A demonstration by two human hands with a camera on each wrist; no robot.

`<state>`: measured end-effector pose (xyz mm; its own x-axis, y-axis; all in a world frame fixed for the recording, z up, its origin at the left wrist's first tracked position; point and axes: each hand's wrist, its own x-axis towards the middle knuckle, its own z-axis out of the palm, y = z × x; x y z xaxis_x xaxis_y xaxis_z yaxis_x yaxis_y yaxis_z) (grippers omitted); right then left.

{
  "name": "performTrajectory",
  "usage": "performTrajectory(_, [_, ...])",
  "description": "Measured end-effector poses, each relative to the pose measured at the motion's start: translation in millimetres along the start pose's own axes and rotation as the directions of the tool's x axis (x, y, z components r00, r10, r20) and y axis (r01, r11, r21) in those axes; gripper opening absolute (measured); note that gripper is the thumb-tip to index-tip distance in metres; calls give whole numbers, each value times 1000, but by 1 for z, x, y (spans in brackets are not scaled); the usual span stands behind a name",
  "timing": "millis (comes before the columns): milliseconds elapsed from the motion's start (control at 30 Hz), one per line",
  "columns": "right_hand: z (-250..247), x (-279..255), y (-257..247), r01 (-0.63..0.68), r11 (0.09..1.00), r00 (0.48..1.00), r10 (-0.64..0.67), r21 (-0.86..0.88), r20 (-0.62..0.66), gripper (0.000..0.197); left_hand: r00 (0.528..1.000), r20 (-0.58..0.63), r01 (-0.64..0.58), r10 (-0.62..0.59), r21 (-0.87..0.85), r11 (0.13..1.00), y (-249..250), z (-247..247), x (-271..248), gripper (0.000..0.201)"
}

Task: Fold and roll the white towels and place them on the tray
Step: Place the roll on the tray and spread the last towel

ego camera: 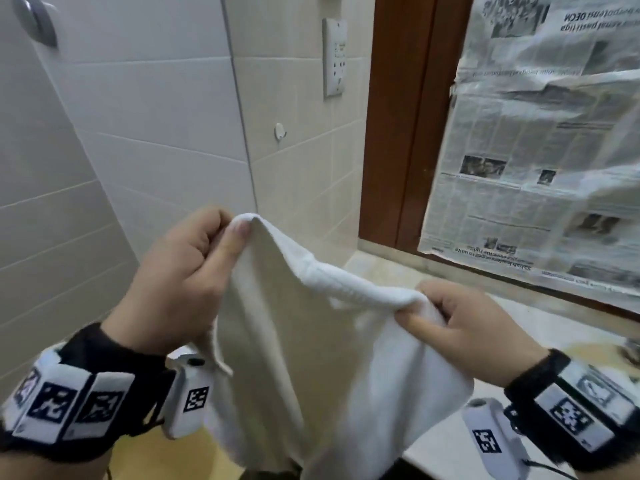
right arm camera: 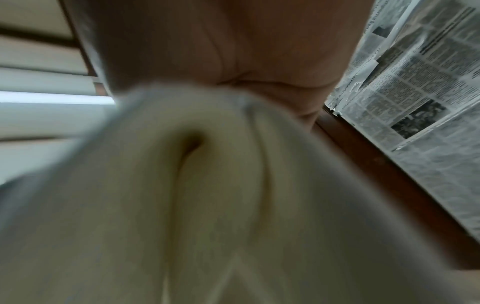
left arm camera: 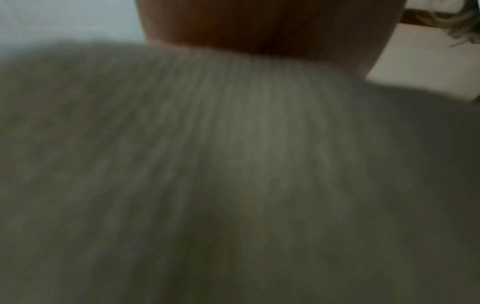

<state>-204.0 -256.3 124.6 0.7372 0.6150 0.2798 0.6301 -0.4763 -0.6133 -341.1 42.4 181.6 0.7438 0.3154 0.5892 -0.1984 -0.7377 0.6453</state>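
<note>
Towel (ego camera: 311,358) hangs pinched by left hand (ego camera: 173,282) and right hand (ego camera: 474,334) fingers (ego camera: 426,323).

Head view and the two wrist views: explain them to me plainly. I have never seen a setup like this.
There is no machine here, only a person's two bare hands. The wrists carry bands with black-and-white square markers and small cameras.

The head view comes from a camera worn on the head, looking down at the hands. In it the left hand pinches one end of a white towel along its top edge and the right hand pinches the other end. The cloth hangs down between them, off any surface.

The two wrist views look along each hand, so close that blurred towel fills them.

Behind are a tiled wall, newspaper covering a wood-framed pane, and a pale counter. No tray is in view.
</note>
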Motion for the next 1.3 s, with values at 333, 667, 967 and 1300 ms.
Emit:
performTrajectory(333, [92,-40,-11,-17,972,985,56,233,-163,49,786,599,-223,154,43,974,10,73,0,32])
performTrajectory(667, [89,-62,7,-92,956,867,215,278,-450,13,763,597,-236,247,-98,967,4,96,4,37])
performTrajectory(967, [64,-91,21,-127,985,905,164,119,-393,16,765,573,-320,295,-60,946,-59,113,-26,26])
performTrajectory(1300, [72,-145,56,-269,952,953,242,-145,-182,31,931,351,-155,100,132,979,-90,162,-76,31])
